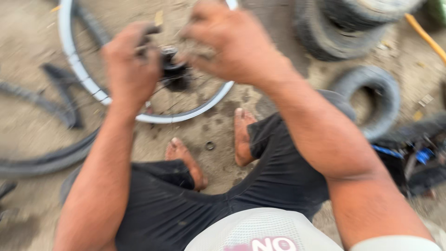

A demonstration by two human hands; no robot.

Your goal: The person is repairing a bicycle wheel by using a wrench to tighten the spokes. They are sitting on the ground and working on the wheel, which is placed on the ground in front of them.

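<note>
A bare bicycle wheel with a silver-white rim (79,69) and thin spokes stands in front of me on sandy ground. Its dark hub (174,69) sits between my hands. My left hand (130,65) is closed on a dark tool or axle part at the hub's left side. My right hand (227,39) is curled at the hub's right side; blur hides what its fingers grip. My bare feet (241,135) rest on the ground below the rim, and I wear black trousers.
A small metal ring (210,146) lies between my feet. Black rubber tyre strips (51,158) curve on the left. Several tyres (371,100) lie at the upper right, with a yellow hose (425,37) and dark bicycle parts (418,158) at the right edge.
</note>
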